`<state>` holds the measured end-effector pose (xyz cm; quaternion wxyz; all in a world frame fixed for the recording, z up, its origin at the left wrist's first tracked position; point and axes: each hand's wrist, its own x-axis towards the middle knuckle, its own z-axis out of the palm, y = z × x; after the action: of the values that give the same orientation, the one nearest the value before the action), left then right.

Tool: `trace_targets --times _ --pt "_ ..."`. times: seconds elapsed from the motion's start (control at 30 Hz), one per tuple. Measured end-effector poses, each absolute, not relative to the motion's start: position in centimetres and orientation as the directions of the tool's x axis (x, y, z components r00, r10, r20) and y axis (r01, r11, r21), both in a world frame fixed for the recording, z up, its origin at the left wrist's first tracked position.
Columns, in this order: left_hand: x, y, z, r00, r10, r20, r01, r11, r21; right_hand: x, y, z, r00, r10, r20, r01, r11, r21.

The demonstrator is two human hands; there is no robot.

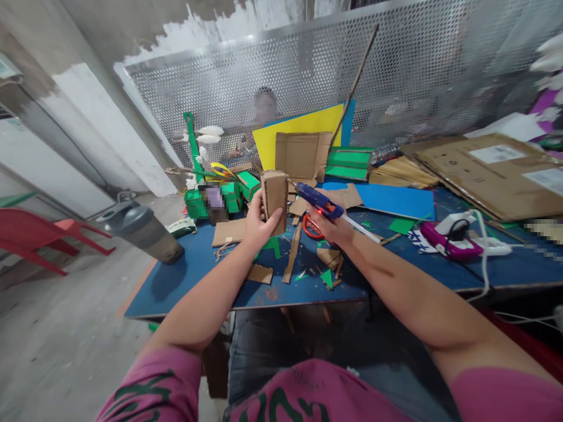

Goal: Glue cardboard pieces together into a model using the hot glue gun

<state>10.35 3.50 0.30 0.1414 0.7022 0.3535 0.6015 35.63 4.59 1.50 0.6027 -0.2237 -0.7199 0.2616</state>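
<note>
Upright in my left hand [260, 221] is a small brown cardboard box [275, 199], with my thumb across its front and fingers round its left side. My right hand [331, 225] grips a blue hot glue gun [317, 199] with a small red light lit and a white glue stick [360, 227] out of its back. The gun's nozzle points left, close to the box's upper right edge; whether it touches I cannot tell. Under my hands lie cardboard strips [294, 252], green scraps [326, 278] and red-handled scissors [311, 227], partly hidden by my right hand.
A grey-lidded shaker bottle [147, 231] stands at the table's left. Green-covered boxes [231, 196] are behind it. A magenta power strip [453, 239] with cables lies right, below flattened cardboard [492, 167]. Yellow board [299, 126] leans against perforated metal [211, 76]. A red chair [39, 234] is left.
</note>
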Motion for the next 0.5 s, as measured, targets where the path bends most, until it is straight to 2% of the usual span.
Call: trace_targets --times 0.13,0.5 --pt "10.5 3.64 0.09 0.015 0.668 0.744 0.294 -0.714 0.635 35.6 4.37 1.78 -0.148 0.588 0.795 0.103 0.809 -0.579" --pt "10.55 3.79 -0.22 0.019 0.68 0.733 0.258 -0.711 0.654 35.5 4.45 1.91 -0.135 0.565 0.814 0.069 0.825 -0.561"
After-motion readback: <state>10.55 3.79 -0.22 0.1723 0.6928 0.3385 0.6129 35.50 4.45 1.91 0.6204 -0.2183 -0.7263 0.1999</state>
